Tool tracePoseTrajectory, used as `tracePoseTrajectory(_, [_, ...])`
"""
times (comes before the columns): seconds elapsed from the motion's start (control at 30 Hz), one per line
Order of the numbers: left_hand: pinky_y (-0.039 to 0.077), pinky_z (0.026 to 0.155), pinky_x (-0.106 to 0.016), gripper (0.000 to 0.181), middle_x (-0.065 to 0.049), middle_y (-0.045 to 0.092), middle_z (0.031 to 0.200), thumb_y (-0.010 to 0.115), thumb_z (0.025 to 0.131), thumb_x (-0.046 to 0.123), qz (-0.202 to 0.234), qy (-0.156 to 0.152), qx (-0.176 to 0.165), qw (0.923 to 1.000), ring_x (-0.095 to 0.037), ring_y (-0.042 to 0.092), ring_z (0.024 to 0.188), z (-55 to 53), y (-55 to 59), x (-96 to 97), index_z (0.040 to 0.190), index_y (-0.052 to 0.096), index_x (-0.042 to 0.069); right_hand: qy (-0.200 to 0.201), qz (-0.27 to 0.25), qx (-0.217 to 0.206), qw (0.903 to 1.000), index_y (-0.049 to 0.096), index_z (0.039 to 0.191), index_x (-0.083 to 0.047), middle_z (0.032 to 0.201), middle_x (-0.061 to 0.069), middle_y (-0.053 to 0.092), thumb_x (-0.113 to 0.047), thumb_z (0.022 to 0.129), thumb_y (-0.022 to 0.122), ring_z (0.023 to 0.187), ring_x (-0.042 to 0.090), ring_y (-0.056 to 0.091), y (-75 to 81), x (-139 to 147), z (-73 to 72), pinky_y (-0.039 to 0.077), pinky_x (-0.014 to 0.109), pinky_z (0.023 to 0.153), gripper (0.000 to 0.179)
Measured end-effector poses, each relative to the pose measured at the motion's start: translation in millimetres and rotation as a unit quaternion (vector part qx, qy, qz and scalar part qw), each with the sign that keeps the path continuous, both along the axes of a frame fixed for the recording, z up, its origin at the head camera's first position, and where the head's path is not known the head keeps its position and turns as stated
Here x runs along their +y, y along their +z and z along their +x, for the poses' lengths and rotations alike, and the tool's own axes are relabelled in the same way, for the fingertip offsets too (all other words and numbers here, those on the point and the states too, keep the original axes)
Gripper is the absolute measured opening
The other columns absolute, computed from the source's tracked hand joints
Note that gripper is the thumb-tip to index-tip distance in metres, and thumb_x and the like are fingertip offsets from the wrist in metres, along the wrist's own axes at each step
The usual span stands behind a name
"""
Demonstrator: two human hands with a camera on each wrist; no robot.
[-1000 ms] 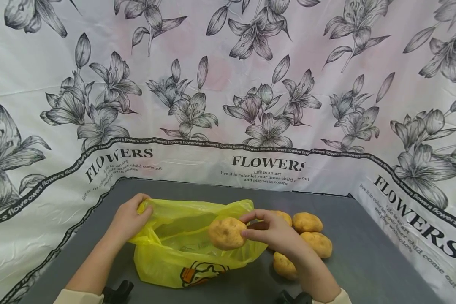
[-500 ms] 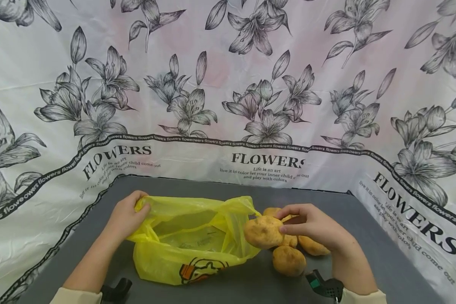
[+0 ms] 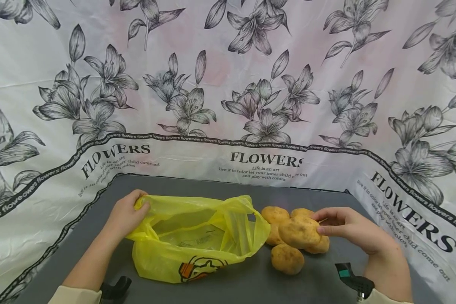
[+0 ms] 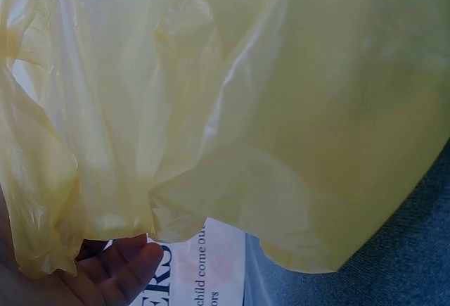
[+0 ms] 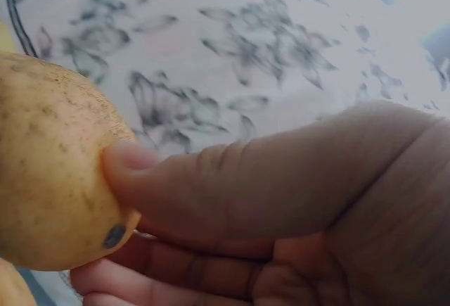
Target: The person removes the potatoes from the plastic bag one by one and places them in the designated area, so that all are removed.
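My left hand (image 3: 127, 215) grips the left rim of a yellow plastic bag (image 3: 175, 266), whose mouth gapes upward on the table. In the left wrist view the thin film of the bag (image 4: 232, 109) spreads over most of the picture, with fingers (image 4: 130, 267) at its lower edge. My right hand (image 3: 349, 226) pinches a potato (image 3: 299, 232) by its right end, above the other potatoes. Close up in the right wrist view, the thumb (image 5: 211, 179) presses on this potato (image 5: 56, 165), which has a dark spot near its lower edge.
Several potatoes lie in a cluster right of the bag, among them a front potato (image 3: 287, 259) and a back one (image 3: 275, 214). The grey table (image 3: 228, 291) meets a flower-printed cloth (image 3: 190, 160) at the back and sides.
My right hand has carried the potato rightward, from over the bag's mouth to above the other potatoes. The bag's right side has spread outward. My left hand keeps its hold.
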State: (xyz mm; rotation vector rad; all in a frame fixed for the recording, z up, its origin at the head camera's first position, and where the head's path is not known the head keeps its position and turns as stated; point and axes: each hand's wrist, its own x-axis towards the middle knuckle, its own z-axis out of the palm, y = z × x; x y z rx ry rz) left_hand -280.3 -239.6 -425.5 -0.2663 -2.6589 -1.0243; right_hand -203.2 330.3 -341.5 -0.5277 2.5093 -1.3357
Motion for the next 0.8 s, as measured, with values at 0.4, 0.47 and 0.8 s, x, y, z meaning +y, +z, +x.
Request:
tracePoseTrajectory(0.4, [0.046,0.084,-0.051,0.031,-0.021,0.066,0.12,0.056,0.102,0.021,-0.004,-0.004,-0.007,1.0,-0.034,0.06,0.097,0.5,-1.1,0.4,0.126,0.062,0.002,-0.003,-0.03,-0.113,0.9931,0.058,0.133,0.009,0.123,0.011,0.067,-0.012,0.105,0.055,0.109,0.019,0.066,-16.5,47.7,3.2,0.053,0.03,0.092,0.035])
tracePoseTrajectory(0.47, [0.046,0.084,-0.051,0.031,-0.022,0.066,0.12,0.056,0.102,0.021,-0.005,-0.003,-0.005,1.0,-0.034,0.06,0.098,0.2,-1.2,0.8,0.126,0.062,0.002,0.002,-0.045,-0.128,0.9907,0.059,0.132,0.01,0.122,0.01,0.067,-0.01,0.105,0.055,0.109,0.019,0.066,-23.6,55.4,1.8,0.053,0.029,0.092,0.034])
tracePoseTrajectory(0.8, [0.047,0.083,-0.051,0.032,-0.023,0.065,0.121,0.056,0.103,0.022,-0.008,-0.006,-0.014,0.9999,-0.035,0.06,0.098,1.0,-2.5,2.4,0.126,0.061,0.001,0.027,-0.086,-0.211,0.9734,0.063,0.132,0.006,0.127,0.008,0.067,-0.008,0.106,0.051,0.115,0.02,0.064,-55.8,88.2,0.5,0.053,0.035,0.096,0.032])
